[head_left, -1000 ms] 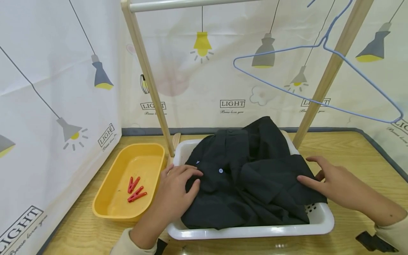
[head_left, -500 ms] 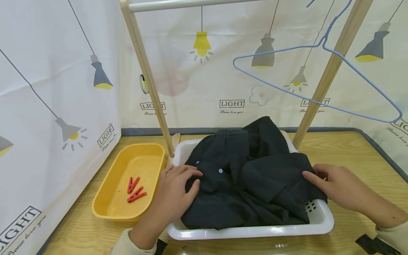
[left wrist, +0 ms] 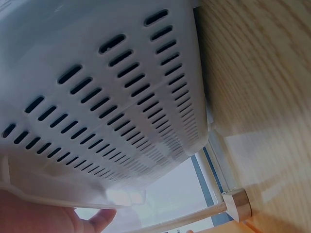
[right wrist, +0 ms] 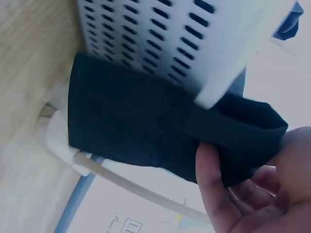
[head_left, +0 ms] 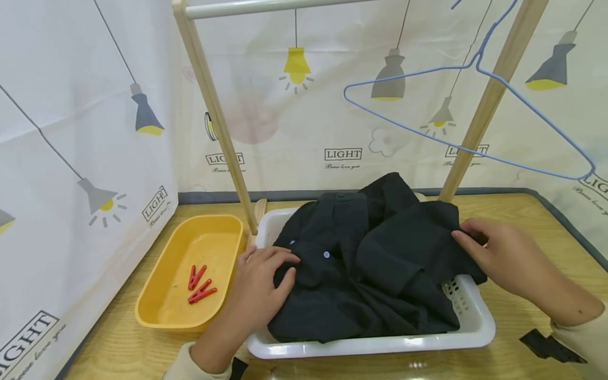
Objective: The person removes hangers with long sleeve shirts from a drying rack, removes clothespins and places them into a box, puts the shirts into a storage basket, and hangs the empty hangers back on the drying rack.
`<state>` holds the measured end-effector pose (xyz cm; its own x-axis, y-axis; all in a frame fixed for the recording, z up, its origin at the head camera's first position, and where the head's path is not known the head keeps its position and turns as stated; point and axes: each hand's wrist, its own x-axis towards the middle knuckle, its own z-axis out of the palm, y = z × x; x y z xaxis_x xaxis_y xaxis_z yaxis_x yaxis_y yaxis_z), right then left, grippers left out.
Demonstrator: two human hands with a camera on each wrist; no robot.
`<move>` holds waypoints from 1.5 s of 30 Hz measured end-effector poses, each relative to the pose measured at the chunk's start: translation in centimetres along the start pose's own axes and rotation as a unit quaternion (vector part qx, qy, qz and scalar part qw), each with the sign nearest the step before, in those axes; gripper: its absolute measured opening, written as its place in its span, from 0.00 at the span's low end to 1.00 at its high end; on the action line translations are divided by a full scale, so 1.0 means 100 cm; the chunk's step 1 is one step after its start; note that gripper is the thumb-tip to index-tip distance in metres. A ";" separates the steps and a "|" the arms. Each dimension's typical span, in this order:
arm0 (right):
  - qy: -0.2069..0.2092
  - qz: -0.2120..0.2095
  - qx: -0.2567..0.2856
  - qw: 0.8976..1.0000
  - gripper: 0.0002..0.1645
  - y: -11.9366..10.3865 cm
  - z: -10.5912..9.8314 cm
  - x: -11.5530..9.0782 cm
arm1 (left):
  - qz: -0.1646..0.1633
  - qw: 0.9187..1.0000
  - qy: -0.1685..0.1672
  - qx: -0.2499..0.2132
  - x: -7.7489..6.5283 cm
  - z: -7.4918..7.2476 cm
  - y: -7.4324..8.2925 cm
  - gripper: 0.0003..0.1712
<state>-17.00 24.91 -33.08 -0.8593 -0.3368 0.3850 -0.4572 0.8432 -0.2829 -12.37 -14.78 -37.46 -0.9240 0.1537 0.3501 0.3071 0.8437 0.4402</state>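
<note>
A black button-up shirt lies bunched in a white perforated laundry basket. At the basket's left rim my left hand rests with relaxed fingers, their tips touching the shirt beside its buttons. The left wrist view shows the basket's slotted outer wall, with part of that hand at the lower left. My right hand pinches a fold of the shirt at the right side, lifting it over the rim. In the right wrist view a flap of black cloth hangs down outside the slotted wall from those fingers.
A yellow tub with red clothespins stands left of the basket. Behind rises a wooden rack with a metal bar. A blue wire hanger hangs at the upper right. Patterned sheeting lines the back.
My right hand has closed its fingers on the shirt's right part and raised it up and back, baring more of the basket's right end. The left hand stays at the left rim.
</note>
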 end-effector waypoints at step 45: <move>-0.321 -0.163 0.107 0.927 0.22 -0.043 0.053 0.011 | -0.007 1.000 -0.007 0.001 0.000 0.000 0.000 0.08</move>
<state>-17.19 18.74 -36.08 -0.5955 -0.7967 -0.1031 -0.6922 0.5740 -0.4374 -12.34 -14.79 -37.47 -0.9310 0.1495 0.3330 0.2946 0.8464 0.4436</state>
